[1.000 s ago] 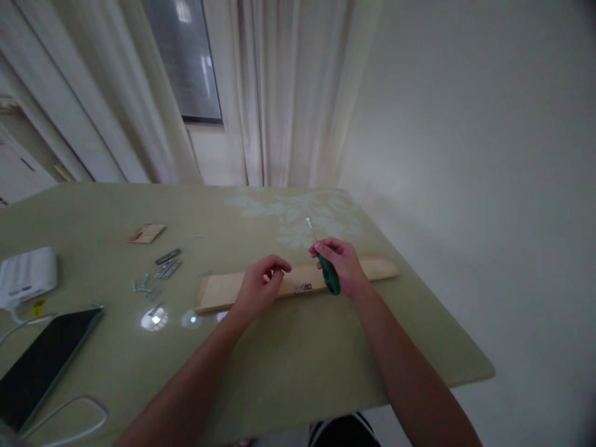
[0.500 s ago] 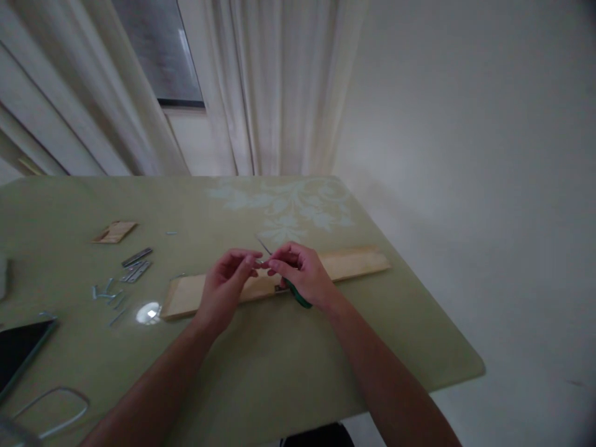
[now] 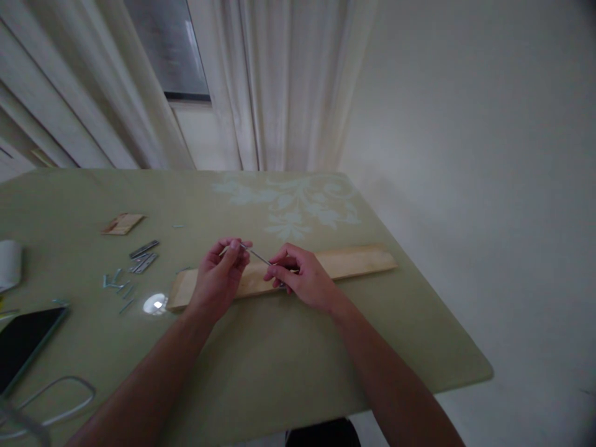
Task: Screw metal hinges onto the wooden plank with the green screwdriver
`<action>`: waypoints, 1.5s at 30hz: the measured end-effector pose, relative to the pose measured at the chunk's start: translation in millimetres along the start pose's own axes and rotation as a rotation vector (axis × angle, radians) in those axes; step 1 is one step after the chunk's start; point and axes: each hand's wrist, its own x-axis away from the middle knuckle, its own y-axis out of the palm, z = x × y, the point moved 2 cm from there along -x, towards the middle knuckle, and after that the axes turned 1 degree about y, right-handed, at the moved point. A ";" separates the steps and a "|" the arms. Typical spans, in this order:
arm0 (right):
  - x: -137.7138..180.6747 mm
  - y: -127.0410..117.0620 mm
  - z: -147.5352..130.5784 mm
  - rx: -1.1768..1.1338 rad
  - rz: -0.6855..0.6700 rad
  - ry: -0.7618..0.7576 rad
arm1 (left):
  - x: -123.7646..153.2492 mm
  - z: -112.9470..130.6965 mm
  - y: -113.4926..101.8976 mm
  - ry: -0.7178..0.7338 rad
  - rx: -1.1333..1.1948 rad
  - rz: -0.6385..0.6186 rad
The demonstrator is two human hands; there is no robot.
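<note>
Head view: seeing a long wooden board (image 3: 358,262) lying across a greenish table (image 3: 279,366), under both hands. Spotting loose screws (image 3: 116,279) left of it, metal plates (image 3: 144,257) just beyond those, a small wood piece (image 3: 123,224) farther back and a lone pin (image 3: 177,226) near that. Noting a tablet (image 3: 30,341), a white box (image 3: 10,264) and a looping cable (image 3: 65,380) at far left, plus curtains (image 3: 298,87) and a window (image 3: 170,46) behind. Finding both hands blocking the board's middle.

Pinching the tip of the screwdriver (image 3: 257,256) between left hand (image 3: 218,282) fingertips; closing right hand (image 3: 300,276) fingers around its other end, above the board.

Losing the handle inside the right palm; catching only a sliver of metal (image 3: 282,285) below the right fingers. Not making out the exact tip, too small among the left fingertips. Cutting off box, tablet and cable at the left edge.

Compared with half a second ago, running the shaft into the left fingertips instead of pointing it up past them, spacing the hands' fingertips wider, hiding the green handle and showing more of the box.
</note>
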 end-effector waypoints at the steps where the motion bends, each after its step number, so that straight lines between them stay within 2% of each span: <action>1: -0.1 0.3 0.0 0.008 -0.003 0.002 | 0.2 0.2 0.2 -0.006 0.003 0.000; 6: -0.3 0.8 0.3 0.029 0.006 -0.011 | -0.4 0.6 0.0 -0.002 -0.013 -0.006; 15: -1.0 -0.8 5.0 0.029 0.017 -0.004 | -1.1 2.9 -2.9 0.112 -0.145 -0.078; 32: -0.2 -1.6 0.5 -0.031 0.016 0.012 | -0.7 4.1 -1.9 0.045 -0.157 -0.120; 40: 2.4 -16.8 1.1 0.070 -0.149 0.138 | 1.3 1.1 -0.9 -0.041 -0.234 -0.199; 45: 5.7 -20.6 -2.7 0.053 -0.194 0.162 | 5.9 -2.0 0.0 -0.128 -0.160 -0.260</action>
